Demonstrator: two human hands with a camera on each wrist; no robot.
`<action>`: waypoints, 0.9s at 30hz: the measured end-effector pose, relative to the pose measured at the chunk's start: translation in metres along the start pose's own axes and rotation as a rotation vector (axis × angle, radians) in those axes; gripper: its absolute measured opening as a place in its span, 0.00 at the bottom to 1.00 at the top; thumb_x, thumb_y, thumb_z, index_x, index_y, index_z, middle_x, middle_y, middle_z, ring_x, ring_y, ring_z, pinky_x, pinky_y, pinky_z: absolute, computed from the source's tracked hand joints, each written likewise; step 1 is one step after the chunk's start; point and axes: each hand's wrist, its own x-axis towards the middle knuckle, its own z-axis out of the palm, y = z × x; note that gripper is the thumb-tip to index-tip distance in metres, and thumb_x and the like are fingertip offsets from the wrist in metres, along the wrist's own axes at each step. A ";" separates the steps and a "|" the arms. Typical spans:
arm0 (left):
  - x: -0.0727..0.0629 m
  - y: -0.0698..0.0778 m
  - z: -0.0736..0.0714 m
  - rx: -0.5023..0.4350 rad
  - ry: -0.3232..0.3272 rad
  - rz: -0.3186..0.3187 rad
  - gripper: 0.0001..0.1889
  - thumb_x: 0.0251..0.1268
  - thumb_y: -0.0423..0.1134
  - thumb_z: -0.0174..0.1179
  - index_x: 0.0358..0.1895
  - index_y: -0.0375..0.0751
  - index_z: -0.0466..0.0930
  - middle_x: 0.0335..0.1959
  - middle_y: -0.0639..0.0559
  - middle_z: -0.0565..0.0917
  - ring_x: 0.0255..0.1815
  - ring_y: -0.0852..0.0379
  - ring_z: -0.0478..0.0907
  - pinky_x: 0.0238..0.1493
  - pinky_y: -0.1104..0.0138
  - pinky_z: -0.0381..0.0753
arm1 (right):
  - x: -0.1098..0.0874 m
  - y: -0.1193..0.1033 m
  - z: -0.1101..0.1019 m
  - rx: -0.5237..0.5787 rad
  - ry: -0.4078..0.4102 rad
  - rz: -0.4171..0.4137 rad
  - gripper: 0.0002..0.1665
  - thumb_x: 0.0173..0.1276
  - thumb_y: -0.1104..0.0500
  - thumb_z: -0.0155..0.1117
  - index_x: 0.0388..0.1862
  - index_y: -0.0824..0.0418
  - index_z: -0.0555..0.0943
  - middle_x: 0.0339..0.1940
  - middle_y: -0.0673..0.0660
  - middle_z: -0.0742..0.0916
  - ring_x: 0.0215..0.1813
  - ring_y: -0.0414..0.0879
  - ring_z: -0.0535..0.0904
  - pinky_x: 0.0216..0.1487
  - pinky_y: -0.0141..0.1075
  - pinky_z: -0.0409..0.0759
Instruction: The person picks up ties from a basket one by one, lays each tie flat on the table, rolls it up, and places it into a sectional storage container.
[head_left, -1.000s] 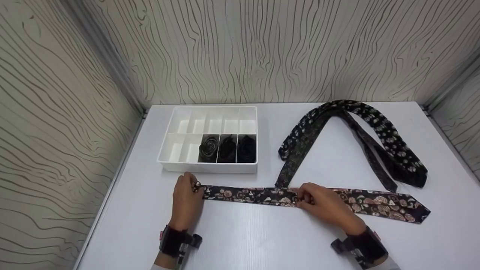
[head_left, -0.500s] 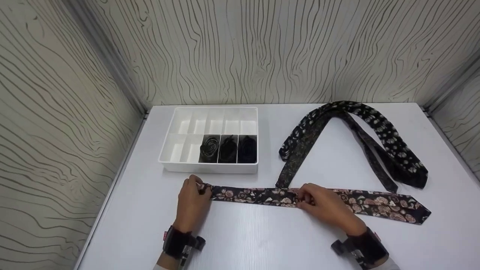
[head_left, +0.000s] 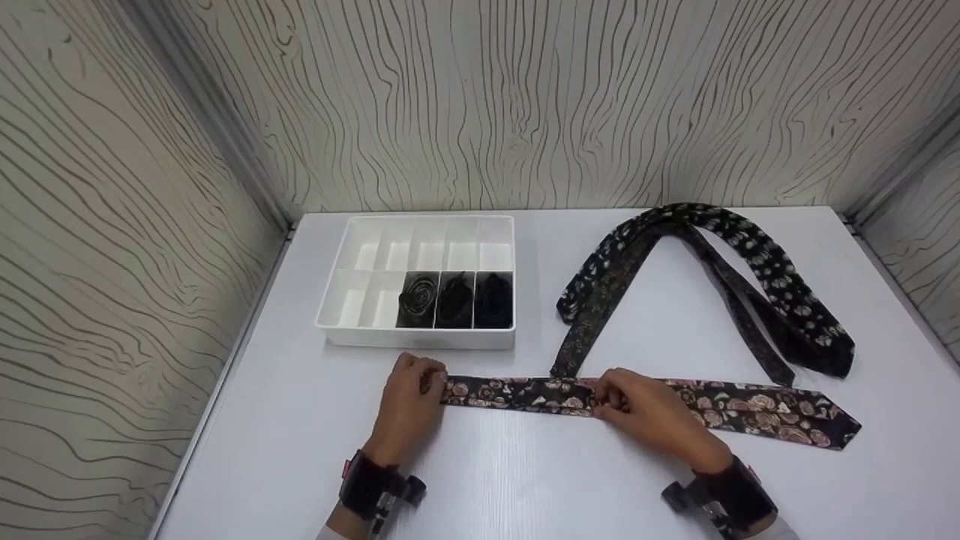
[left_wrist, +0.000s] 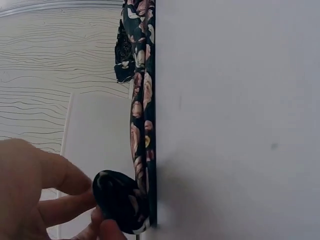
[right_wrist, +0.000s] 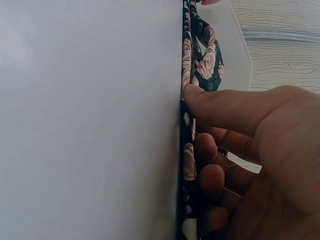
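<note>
A dark necktie with pink roses (head_left: 772, 414) lies stretched left to right along the table. At its left end, my left hand (head_left: 407, 412) grips a small roll of the fabric; the left wrist view shows this rolled end (left_wrist: 120, 202) standing on edge between fingers and thumb. Partway along the tie, my right hand (head_left: 654, 414) pinches the cloth and holds it low against the table. In the right wrist view the thumb (right_wrist: 220, 106) touches the tie's edge, with the other fingers curled beside it.
Behind the left hand stands a white divided box (head_left: 420, 339) with rolled dark ties (head_left: 418, 300) in three front compartments. Back right, a black flowered tie (head_left: 780, 277) and a dark patterned tie (head_left: 600, 315) lie in an arch, one end reaching the rose tie. Patterned walls enclose the table.
My left hand has moved right along the table, rolling the tie's end, and the flat stretch between the hands has shortened. The right hand has stayed in place.
</note>
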 end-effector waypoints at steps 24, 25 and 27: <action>-0.003 0.021 0.024 -0.056 -0.176 0.134 0.12 0.72 0.40 0.68 0.53 0.43 0.81 0.61 0.47 0.69 0.52 0.55 0.78 0.51 0.65 0.83 | -0.003 -0.005 -0.004 0.018 -0.003 -0.014 0.11 0.67 0.55 0.77 0.43 0.48 0.82 0.33 0.42 0.82 0.34 0.34 0.74 0.35 0.30 0.75; -0.003 0.020 0.022 -0.055 -0.201 0.164 0.13 0.70 0.38 0.68 0.55 0.41 0.83 0.64 0.46 0.69 0.55 0.54 0.77 0.54 0.63 0.83 | -0.002 -0.005 -0.005 0.015 -0.015 -0.010 0.11 0.67 0.55 0.77 0.43 0.48 0.82 0.33 0.42 0.82 0.34 0.34 0.74 0.35 0.30 0.75; -0.004 0.016 0.017 -0.030 -0.252 0.232 0.19 0.65 0.32 0.67 0.59 0.38 0.84 0.66 0.44 0.71 0.58 0.52 0.76 0.58 0.60 0.83 | 0.000 -0.008 -0.008 0.008 -0.044 -0.006 0.11 0.67 0.55 0.76 0.43 0.49 0.82 0.33 0.43 0.82 0.34 0.34 0.74 0.35 0.30 0.75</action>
